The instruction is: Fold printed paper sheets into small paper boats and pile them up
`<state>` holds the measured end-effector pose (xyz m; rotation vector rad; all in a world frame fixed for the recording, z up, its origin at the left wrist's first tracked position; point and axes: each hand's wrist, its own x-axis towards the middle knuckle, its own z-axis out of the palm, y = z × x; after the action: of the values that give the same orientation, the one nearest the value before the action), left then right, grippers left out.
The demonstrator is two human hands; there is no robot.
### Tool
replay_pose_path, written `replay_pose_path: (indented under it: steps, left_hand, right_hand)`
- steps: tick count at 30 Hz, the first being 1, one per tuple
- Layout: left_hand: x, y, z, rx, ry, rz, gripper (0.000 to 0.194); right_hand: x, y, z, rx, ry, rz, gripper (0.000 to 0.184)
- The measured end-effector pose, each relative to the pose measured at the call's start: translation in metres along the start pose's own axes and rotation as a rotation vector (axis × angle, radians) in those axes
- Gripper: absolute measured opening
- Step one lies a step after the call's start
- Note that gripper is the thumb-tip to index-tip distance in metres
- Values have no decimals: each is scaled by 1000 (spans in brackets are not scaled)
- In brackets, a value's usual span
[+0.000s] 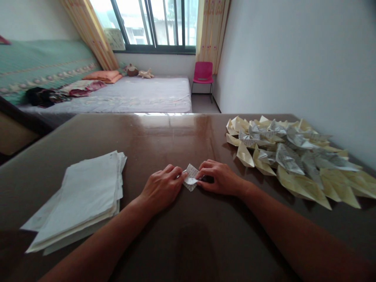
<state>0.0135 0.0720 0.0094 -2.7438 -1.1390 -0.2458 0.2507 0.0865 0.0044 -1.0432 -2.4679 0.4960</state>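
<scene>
A small folded paper (191,177), white with printed lines, lies between my two hands near the middle of the table. My left hand (163,186) pinches its left corner, fingers closed and curled. At the opposite corner, my right hand (219,178) grips the paper between thumb and fingers. The piece is roughly diamond-shaped, with creased layers facing up. Parts of both side corners are hidden under my fingertips.
A stack of loose paper sheets (85,188) lies on the left of the glossy brown table (164,137). Many folded paper boats (290,156), cream and printed grey, crowd the right side near the wall. Beyond are a bed (155,92) and a pink chair (203,73).
</scene>
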Motion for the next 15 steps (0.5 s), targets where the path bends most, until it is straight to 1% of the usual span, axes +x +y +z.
replay_pose_path:
  steps: [2,3,5,6,7,9,12,15]
  left_hand:
    - [-1,0,2,30,26,13,23]
    - [-1,1,3,42,54,39,21]
    - [-1,2,4,67,139,128,18]
    - [-2,2,5,83,189,176,18]
    - [-2,3,5,100,237,217,18]
    - [-2,4,3,128,318,266,19]
    - [-3,5,1,139,380,270,21]
    - [-2,3,1,93,417,257,21]
  right_hand:
    - [3,2,3,48,32,28,17]
    - [5,3,5,80,74,59,19]
    - [10,8,9,137,185,130,24]
    - [13,10,11,160,225,157,26]
    - [15,11,12,180,238,173,27]
    - [16,12,12,233,182,187,28]
    - [13,10,7,344,95,225,32]
    - [10,8,4,436,111,262,29]
